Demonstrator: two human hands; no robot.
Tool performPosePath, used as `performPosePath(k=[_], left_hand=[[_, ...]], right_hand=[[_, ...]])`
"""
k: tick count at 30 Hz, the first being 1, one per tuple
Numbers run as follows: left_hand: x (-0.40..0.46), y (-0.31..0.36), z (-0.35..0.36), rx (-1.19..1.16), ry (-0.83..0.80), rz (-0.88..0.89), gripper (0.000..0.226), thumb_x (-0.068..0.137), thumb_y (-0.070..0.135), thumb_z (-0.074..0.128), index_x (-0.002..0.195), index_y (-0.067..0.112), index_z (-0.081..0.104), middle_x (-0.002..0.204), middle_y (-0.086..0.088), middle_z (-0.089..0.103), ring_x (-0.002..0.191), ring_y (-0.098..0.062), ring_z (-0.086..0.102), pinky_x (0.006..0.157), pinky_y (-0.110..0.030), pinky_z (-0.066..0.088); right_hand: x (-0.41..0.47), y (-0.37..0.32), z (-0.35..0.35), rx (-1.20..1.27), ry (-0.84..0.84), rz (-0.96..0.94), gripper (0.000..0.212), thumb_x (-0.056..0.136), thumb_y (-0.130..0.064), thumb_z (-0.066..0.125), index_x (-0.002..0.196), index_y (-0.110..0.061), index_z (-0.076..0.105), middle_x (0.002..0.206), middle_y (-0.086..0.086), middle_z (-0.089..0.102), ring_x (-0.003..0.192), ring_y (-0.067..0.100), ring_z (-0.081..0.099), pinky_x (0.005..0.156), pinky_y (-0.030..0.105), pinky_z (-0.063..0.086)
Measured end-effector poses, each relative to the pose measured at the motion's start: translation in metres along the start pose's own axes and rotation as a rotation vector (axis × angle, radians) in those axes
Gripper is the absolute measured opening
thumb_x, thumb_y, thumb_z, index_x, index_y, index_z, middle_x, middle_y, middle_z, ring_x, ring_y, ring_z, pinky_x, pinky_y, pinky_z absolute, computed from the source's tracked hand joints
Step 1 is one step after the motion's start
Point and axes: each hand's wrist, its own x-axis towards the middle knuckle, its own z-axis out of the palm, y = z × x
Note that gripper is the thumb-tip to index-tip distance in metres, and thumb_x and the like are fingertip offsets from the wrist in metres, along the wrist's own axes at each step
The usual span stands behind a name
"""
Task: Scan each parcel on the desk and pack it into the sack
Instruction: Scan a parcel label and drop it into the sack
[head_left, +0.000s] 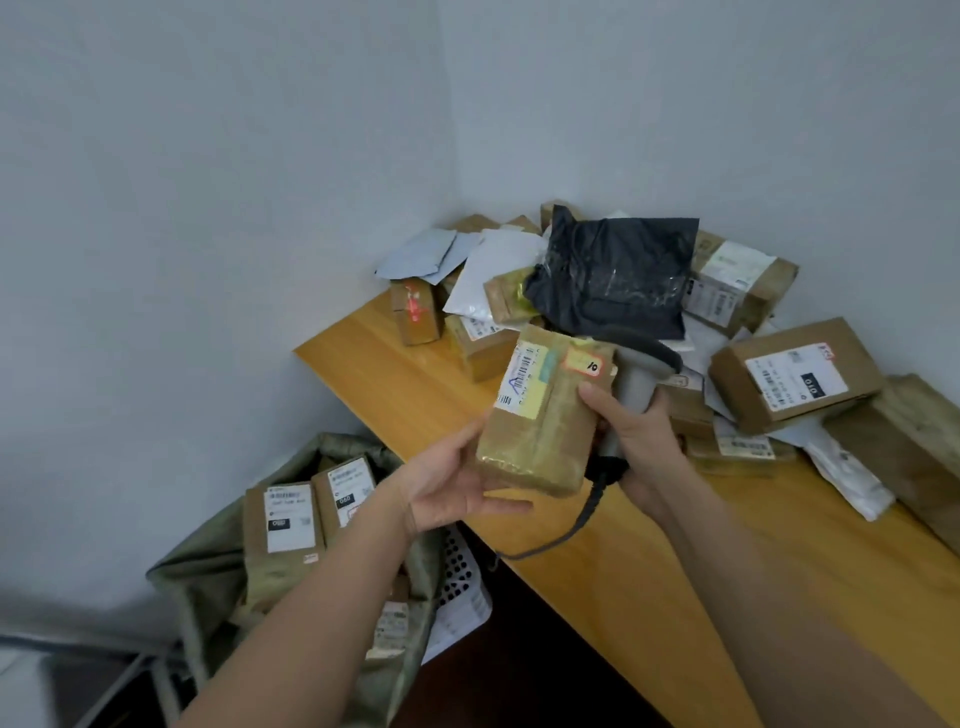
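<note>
Left hand (457, 483) under taped parcel (545, 410), right hand (639, 436) gripping scanner (641, 376)

- A wooden bench (649, 571) fills the corner where two pale walls meet.
- A heap of parcels (597, 291) covers its far end: brown boxes, white and grey mailers, a black plastic bag (618, 275) on top.
- A labelled brown box (795, 376) lies at the right, a white pouch (847, 475) just beside it.
- A small taped box (415, 312) stands near the left edge.
- A dark cable (561, 535) trails across the near edge.
</note>
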Motion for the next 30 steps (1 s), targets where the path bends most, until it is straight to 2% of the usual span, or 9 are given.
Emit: performPosePath(k=[3,6,8,11,14,17,20,24,30], left_hand=[[-0.009,0.027,-0.01,0.177,0.113,0.078,0.057,0.082,0.055,0.055,0.123,0.016,0.062,0.129,-0.014,0.061,0.117,-0.032,0.059,0.1,-0.052,0.047],[-0.016,0.048,-0.009,0.274,0.125,0.13,0.047,0.079,0.046,0.062,0.114,0.014,0.066,0.112,-0.011,0.068,0.102,-0.026,0.065,0.09,-0.039,0.054],[-0.019,0.055,-0.008,0.363,0.117,0.116,0.035,0.079,0.038,0.066,0.105,0.014,0.069,0.103,-0.007,0.072,0.095,-0.021,0.067,0.083,-0.033,0.057],[-0.019,0.057,-0.018,0.407,0.185,0.09,0.033,0.078,0.036,0.068,0.102,0.013,0.069,0.098,-0.007,0.074,0.092,-0.021,0.069,0.078,-0.031,0.058],[-0.017,0.045,-0.04,0.231,0.419,0.081,0.027,0.087,0.032,0.067,0.099,0.008,0.064,0.1,-0.012,0.071,0.092,-0.026,0.067,0.084,-0.038,0.057],[-0.016,0.025,-0.056,-0.098,0.63,0.139,0.014,0.095,0.02,0.058,0.093,0.007,0.058,0.095,-0.014,0.064,0.089,-0.026,0.062,0.097,-0.047,0.049],[-0.014,0.008,-0.071,-0.254,0.74,0.187,0.01,0.095,0.016,0.057,0.097,0.006,0.057,0.096,-0.014,0.061,0.091,-0.026,0.059,0.101,-0.048,0.045],[-0.016,-0.005,-0.082,-0.3,0.819,0.219,0.032,0.094,0.02,0.058,0.123,0.006,0.052,0.113,-0.015,0.06,0.107,-0.026,0.056,0.1,-0.039,0.043],[-0.027,-0.014,-0.09,-0.381,0.899,0.287,0.04,0.094,0.019,0.06,0.13,0.005,0.051,0.122,-0.013,0.06,0.114,-0.024,0.057,0.101,-0.035,0.043]], right_hand=[[0.005,-0.018,0.009,-0.216,-0.188,0.084,0.079,0.066,-0.015,0.084,0.133,-0.022,0.041,0.119,0.01,0.065,0.099,0.028,0.069,0.072,0.041,0.061],[0.009,-0.033,0.015,-0.42,-0.377,0.165,0.082,0.061,-0.013,0.085,0.131,-0.026,0.043,0.12,0.01,0.065,0.099,0.027,0.07,0.074,0.041,0.06],[0.012,-0.04,0.02,-0.491,-0.421,0.189,0.075,0.067,-0.01,0.084,0.129,-0.028,0.044,0.116,0.009,0.066,0.094,0.026,0.071,0.069,0.036,0.06],[0.016,-0.044,0.024,-0.574,-0.357,0.162,0.051,0.083,-0.018,0.078,0.126,-0.021,0.05,0.096,0.008,0.063,0.067,0.017,0.061,0.054,0.026,0.052],[0.022,-0.043,0.022,-0.679,-0.19,0.106,0.045,0.092,-0.047,0.063,0.119,-0.013,0.053,0.086,0.008,0.055,0.066,0.016,0.053,0.055,0.028,0.048],[0.021,-0.041,0.021,-0.664,-0.139,0.175,0.049,0.096,-0.052,0.051,0.123,-0.011,0.051,0.087,0.015,0.058,0.068,0.02,0.057,0.06,0.032,0.05],[0.011,-0.044,0.03,-0.623,-0.238,0.222,0.041,0.1,-0.042,0.051,0.121,-0.007,0.053,0.089,0.017,0.058,0.065,0.019,0.057,0.055,0.029,0.051],[-0.005,-0.054,0.05,-0.653,-0.475,0.199,0.033,0.102,-0.034,0.049,0.116,-0.006,0.059,0.106,0.015,0.059,0.06,0.015,0.054,0.056,0.03,0.049],[-0.023,-0.069,0.068,-0.696,-0.623,0.156,0.035,0.103,-0.034,0.047,0.124,-0.007,0.056,0.107,0.011,0.061,0.055,0.013,0.052,0.052,0.026,0.046]])
